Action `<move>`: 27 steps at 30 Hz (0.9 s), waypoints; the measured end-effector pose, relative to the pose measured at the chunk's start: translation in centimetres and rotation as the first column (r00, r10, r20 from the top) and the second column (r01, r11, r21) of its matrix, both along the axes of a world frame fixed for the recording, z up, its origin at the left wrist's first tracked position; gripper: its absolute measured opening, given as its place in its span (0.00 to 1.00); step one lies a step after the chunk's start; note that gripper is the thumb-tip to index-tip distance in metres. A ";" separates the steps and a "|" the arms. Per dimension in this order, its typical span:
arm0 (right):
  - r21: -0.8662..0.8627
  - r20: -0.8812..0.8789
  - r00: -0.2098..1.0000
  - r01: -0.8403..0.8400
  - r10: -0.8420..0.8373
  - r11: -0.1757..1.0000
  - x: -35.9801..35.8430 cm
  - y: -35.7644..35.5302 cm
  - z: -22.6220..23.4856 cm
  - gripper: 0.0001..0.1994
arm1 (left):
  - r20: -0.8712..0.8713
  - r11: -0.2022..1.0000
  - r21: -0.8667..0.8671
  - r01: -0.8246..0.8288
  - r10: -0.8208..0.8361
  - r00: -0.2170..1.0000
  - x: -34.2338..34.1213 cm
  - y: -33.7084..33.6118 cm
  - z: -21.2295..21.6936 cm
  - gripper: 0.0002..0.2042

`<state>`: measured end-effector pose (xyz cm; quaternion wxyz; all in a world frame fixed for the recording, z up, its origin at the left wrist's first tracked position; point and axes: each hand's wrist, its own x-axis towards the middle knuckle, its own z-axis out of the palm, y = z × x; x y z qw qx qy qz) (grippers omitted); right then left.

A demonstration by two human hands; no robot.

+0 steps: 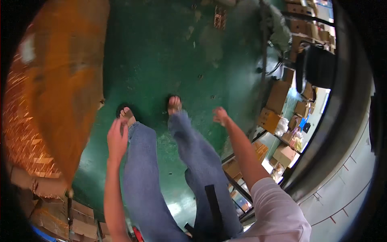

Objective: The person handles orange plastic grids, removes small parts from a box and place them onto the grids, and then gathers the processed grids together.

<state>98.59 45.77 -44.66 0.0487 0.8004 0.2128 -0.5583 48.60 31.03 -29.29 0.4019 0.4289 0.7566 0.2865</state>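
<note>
My left hand (pixel 117 137) hangs beside my left leg, over the foot, with its fingers loosely apart and nothing in them. On the other side, my right hand (pixel 220 115) is held out over the green floor (pixel 157 52), its fingers slightly bent and apart, also without anything in it. Both hands are away from the objects around. The nearest thing to the left hand is a large orange-brown sheet (pixel 74 72), which looks like worn cardboard. Beyond that sheet lies a heap of shiny copper-coloured pieces (pixel 26 125), partly covered by it.
To the right stands a rack with cardboard boxes (pixel 278 97), and a black chair-like object (pixel 316 66) is beside it. Stacked brown cartons (pixel 82 220) are at the lower left. A small patterned piece (pixel 219 18) lies on the floor far ahead.
</note>
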 end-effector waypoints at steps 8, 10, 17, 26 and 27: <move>0.180 0.317 0.871 0.333 -0.375 0.926 -2.6 6.2 -13.4 0.43 | 0.040 0.974 -0.127 0.188 -0.184 0.982 -0.6 10.4 -10.8 0.07; 0.285 0.512 0.736 0.339 -0.442 0.896 -5.7 6.5 -14.4 0.47 | 0.011 0.975 -0.124 0.186 -0.186 0.982 -0.4 10.6 -11.8 0.07; 0.641 0.539 0.841 -0.450 0.053 0.622 -16.3 8.6 -13.0 0.39 | 0.074 0.970 -0.098 0.224 -0.218 0.973 1.6 11.9 -10.0 0.07; 0.537 0.668 0.661 -0.746 0.342 0.394 -17.7 9.6 -9.0 0.17 | 0.256 0.999 0.015 -0.033 0.028 0.966 4.7 16.0 -12.5 0.06; 0.540 0.668 0.655 -0.753 0.352 0.376 -17.1 9.9 -8.6 0.17 | 0.254 0.999 0.043 0.014 -0.024 0.967 5.0 16.5 -12.6 0.06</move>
